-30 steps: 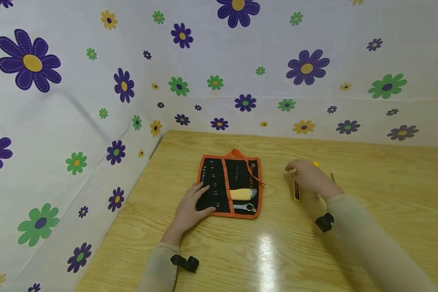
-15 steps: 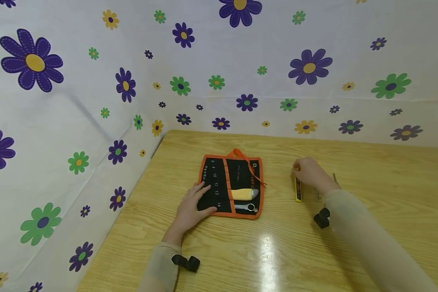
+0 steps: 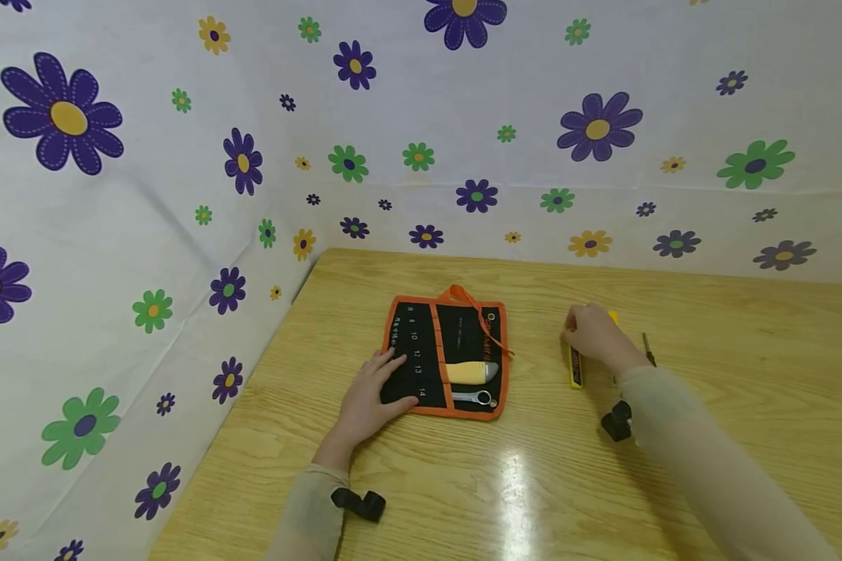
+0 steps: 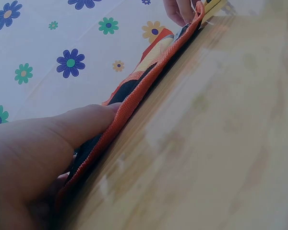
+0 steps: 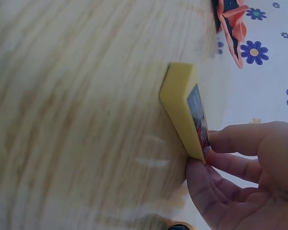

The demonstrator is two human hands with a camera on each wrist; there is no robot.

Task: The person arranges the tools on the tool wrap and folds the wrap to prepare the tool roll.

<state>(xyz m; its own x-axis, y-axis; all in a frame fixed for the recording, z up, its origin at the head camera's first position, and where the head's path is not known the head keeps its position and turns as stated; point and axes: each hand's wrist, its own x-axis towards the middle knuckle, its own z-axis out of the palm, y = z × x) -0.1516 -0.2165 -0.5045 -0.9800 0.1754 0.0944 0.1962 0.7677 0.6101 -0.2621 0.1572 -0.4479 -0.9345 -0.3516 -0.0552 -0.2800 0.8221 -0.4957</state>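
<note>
Around the corner, a white cloth (image 3: pixel 386 93) printed with purple, green and yellow flowers stood behind and to the left of a wood-grained table (image 3: pixel 435 491), whose glossy top caught a streak of light near the front. On the table lay a black tool pouch (image 3: pixel 410 315) edged in orange, spread flat, its sizes printed from 6 to 14 and its orange strap looped over the far right corner. Two tools poked from its pockets, about level with the 13 and the 14. Bare wood ran along every side of it, well in from the table's left edge. The person's left hand (image 3: pixel 365 397) rested on the pouch's near left corner, fingers spread and relaxed, thumb over the orange border. Across a strip of wood, the right hand (image 3: pixel 596 336) pinched the far end of a yellow bar (image 3: pixel 576 372) with a dark label, which lay on the tabletop. Of the pocketed pair, the larger was a yellow-handled tool (image 3: pixel 467 372), the slimmer a ring spanner (image 3: pixel 482 398). Smallest, a thin dark tool (image 3: pixel 648 347) lay just beyond the right wrist, partly hidden by the sleeve.
</note>
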